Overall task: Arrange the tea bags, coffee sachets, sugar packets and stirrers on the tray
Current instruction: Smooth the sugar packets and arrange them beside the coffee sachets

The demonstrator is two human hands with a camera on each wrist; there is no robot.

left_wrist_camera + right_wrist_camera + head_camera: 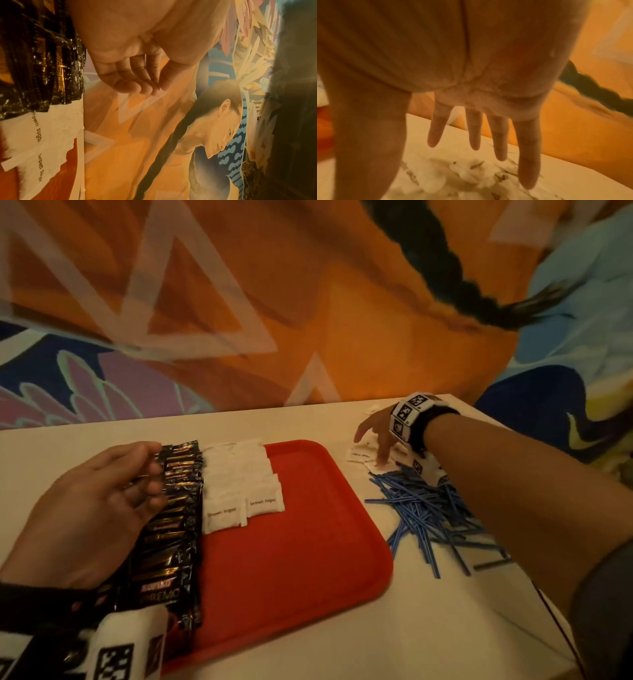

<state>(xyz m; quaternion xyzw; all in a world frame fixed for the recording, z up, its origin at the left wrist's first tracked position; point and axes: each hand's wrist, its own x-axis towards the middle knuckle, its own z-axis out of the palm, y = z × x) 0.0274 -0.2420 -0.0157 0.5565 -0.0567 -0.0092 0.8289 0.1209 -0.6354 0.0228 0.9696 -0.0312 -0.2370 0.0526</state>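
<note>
Left hand (99, 501): palm half up, fingers loosely bent and holding nothing, hovering at the left edge of the coffee sachets (174, 508). Sachets lie in an overlapped column down the left side of the red tray (291, 559).

Next column rightward: sugar packets (239, 487), white, printed "brown sugar", two abreast, touching the sachet column. They fill only the far part of the tray; near half and right half are bare.

Off the tray, right side, on the white table (411, 628): loose white packets (363, 455), probably more sugar or the tea bags, print too blurred to read. Nearer the person, blue stirrers (428, 518) in a scattered heap.

Right hand (380, 433): arm stretched out past the heap, fingers straight and spread, tips pointing down at the loose packets. Whether the tips touch yet: cannot tell.

Judgement: step in hand is fetching another white packet. Next move calls for a pinch on one flat packet without dragging its neighbours, then laying it beside the sugar column.
</note>
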